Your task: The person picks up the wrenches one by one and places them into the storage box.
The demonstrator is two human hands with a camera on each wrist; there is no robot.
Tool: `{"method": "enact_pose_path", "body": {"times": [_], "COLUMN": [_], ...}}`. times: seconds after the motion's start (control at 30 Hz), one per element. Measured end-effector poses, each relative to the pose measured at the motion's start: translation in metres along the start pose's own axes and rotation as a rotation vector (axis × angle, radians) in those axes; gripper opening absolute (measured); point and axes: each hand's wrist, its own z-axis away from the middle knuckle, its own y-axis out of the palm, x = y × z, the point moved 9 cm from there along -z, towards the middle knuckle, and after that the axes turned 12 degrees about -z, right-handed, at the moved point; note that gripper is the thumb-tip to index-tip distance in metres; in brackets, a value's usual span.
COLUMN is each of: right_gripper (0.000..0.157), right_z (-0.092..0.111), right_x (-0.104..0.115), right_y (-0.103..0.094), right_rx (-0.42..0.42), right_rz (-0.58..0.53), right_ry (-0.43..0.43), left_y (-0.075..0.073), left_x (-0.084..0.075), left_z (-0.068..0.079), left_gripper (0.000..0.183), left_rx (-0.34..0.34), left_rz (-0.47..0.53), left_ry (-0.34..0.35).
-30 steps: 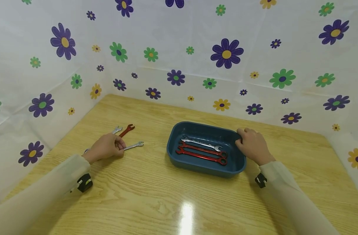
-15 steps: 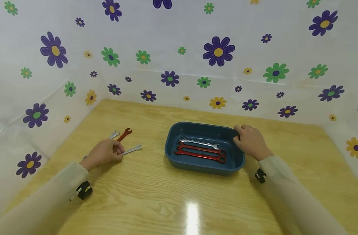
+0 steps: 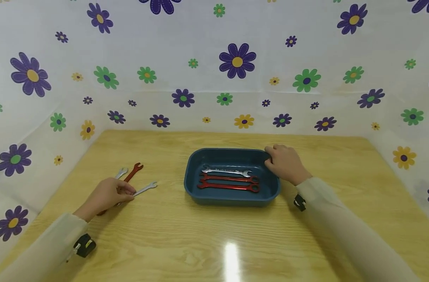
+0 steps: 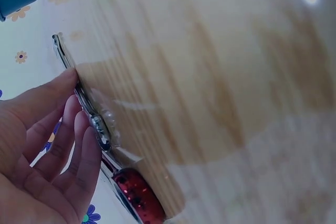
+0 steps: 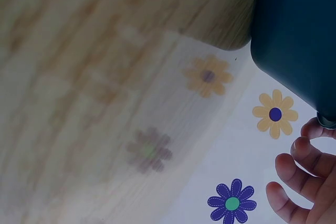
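In the head view my left hand [image 3: 107, 195] pinches a small silver wrench [image 3: 146, 188] low over the wooden table, its open end pointing right. The left wrist view has the thumb and fingers on that silver wrench [image 4: 61, 51], with the red ring end [image 4: 139, 195] of another wrench just behind. Beside the hand lie a red wrench [image 3: 133, 172] and a second silver wrench [image 3: 121, 173], both partly covered by it. My right hand [image 3: 286, 162] grips the right rim of a dark blue bin [image 3: 232, 203], thumb inside; the right wrist view shows its fingers outside.
Inside the bin a silver double-ended wrench [image 3: 226, 171] and two red wrenches [image 3: 228, 187] lie side by side. A white flower-printed cloth [image 3: 200, 78] rises behind the wooden table [image 3: 186, 239] and along both sides.
The head view has turned right, so everything sits further left in it. My left hand has shifted slightly, uncovering a red end below it. My right hand keeps its grip on the bin.
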Motion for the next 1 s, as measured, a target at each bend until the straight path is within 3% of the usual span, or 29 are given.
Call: {"method": "enact_pose_path", "body": {"times": [0.2,0.33,0.7,1.0], "right_gripper": [0.015,0.016,0.006,0.009], "right_z": [-0.010,-0.011,-0.001,0.001], "right_x": [0.012,0.012,0.002,-0.001], "right_y": [0.006,0.010,0.008,0.006], "right_rx": [0.019,0.042,0.029,0.030], "right_rz": [0.017,0.019,0.006,0.004], "right_ry": [-0.019,-0.005,0.016,0.027], "left_y": [0.000,0.001,0.005,0.001], "left_x": [0.009,0.009,0.001,0.000], "left_z": [0.015,0.019,0.010,0.001], "left_gripper": [0.017,0.017,0.012,0.006], "left_rx": [0.030,0.034,0.017,0.020], "left_rz": [-0.018,-0.007,-0.015,-0.002], "left_ry": [-0.059,-0.058,-0.023,-0.004]}}
